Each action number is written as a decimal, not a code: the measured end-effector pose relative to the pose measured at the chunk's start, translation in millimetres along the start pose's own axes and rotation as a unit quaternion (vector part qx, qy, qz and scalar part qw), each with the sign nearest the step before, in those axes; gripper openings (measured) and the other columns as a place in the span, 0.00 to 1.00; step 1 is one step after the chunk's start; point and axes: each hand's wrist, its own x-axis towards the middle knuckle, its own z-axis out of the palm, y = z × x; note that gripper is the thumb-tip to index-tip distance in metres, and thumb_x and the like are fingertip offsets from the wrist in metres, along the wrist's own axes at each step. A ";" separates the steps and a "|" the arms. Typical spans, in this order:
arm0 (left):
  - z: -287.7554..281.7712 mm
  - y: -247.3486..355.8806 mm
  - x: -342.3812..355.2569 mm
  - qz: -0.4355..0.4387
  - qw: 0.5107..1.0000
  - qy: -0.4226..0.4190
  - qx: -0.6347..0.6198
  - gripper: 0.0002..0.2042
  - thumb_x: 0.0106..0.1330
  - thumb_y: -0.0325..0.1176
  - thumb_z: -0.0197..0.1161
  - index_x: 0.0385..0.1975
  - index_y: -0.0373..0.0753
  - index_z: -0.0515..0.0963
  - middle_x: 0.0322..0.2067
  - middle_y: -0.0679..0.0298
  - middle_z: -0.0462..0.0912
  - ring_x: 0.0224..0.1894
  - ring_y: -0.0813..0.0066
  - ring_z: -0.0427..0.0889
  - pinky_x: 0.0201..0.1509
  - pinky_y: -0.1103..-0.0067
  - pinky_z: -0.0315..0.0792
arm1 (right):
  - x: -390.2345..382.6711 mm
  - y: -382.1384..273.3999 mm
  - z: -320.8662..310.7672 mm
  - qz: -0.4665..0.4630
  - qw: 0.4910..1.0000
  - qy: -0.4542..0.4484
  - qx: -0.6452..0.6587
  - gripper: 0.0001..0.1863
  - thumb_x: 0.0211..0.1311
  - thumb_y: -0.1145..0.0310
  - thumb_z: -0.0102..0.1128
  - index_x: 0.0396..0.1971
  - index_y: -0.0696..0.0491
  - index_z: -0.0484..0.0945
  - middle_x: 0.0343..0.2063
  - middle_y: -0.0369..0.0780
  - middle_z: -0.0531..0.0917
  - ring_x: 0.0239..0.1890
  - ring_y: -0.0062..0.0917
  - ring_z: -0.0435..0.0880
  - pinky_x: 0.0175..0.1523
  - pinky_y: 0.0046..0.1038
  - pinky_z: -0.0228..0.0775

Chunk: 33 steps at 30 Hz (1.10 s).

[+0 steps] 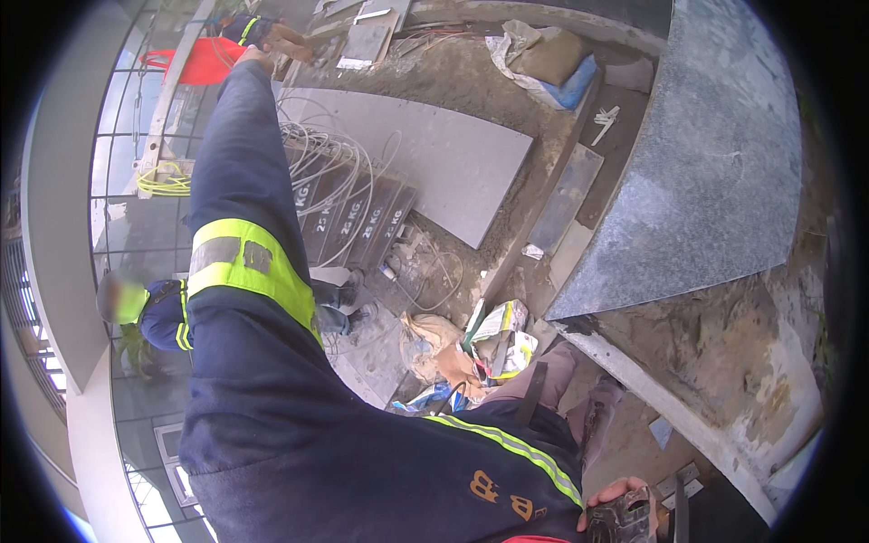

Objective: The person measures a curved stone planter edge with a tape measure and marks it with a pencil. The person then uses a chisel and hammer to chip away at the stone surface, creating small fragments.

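Head view, looking down a long navy sleeve with a yellow reflective band: the left hand [254,56] is stretched far out to the top of the picture, right by a red bag [201,61] and a co-worker's hand [291,43], and whether its fingers are open or closed around anything I cannot tell. Down at the bottom edge the right hand [618,509] is wrapped tight round a dark metal tool [621,523], held close by the jacket hem, above the slab-strewn ground.
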 end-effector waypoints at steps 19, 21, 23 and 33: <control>279.1 151.8 -311.0 0.263 0.917 -0.178 -0.243 0.27 0.67 0.42 0.65 0.67 0.51 0.73 0.58 0.50 0.81 0.61 0.50 0.79 0.66 0.61 0.73 | -26.6 -20.5 129.3 -0.328 0.881 0.071 -0.334 0.44 0.61 0.44 0.67 0.70 0.54 0.64 0.59 0.55 0.77 0.60 0.52 0.76 0.66 0.44 0.66; 355.7 167.5 -427.2 0.330 0.862 -0.296 -0.246 0.30 0.62 0.41 0.67 0.66 0.46 0.74 0.55 0.46 0.82 0.59 0.49 0.81 0.63 0.62 0.75 | -36.6 -27.6 159.4 -0.383 0.800 0.091 -0.453 0.47 0.59 0.43 0.69 0.72 0.51 0.62 0.61 0.54 0.76 0.63 0.52 0.75 0.70 0.43 0.63; 417.9 172.1 -550.3 0.391 0.802 -0.388 -0.230 0.29 0.64 0.43 0.66 0.66 0.46 0.74 0.58 0.50 0.81 0.61 0.50 0.79 0.67 0.64 0.72 | -37.8 -37.7 175.9 -0.423 0.708 0.118 -0.554 0.50 0.57 0.41 0.71 0.75 0.48 0.60 0.63 0.53 0.75 0.66 0.51 0.73 0.73 0.42 0.60; 485.9 175.5 -805.4 0.348 0.696 -0.474 -0.412 0.25 0.65 0.43 0.66 0.59 0.37 0.79 0.47 0.42 0.85 0.53 0.49 0.84 0.57 0.64 0.77 | 18.8 -193.6 228.6 -0.497 0.221 0.202 -0.815 0.46 0.48 0.54 0.77 0.65 0.61 0.68 0.55 0.51 0.77 0.56 0.47 0.79 0.61 0.39 0.71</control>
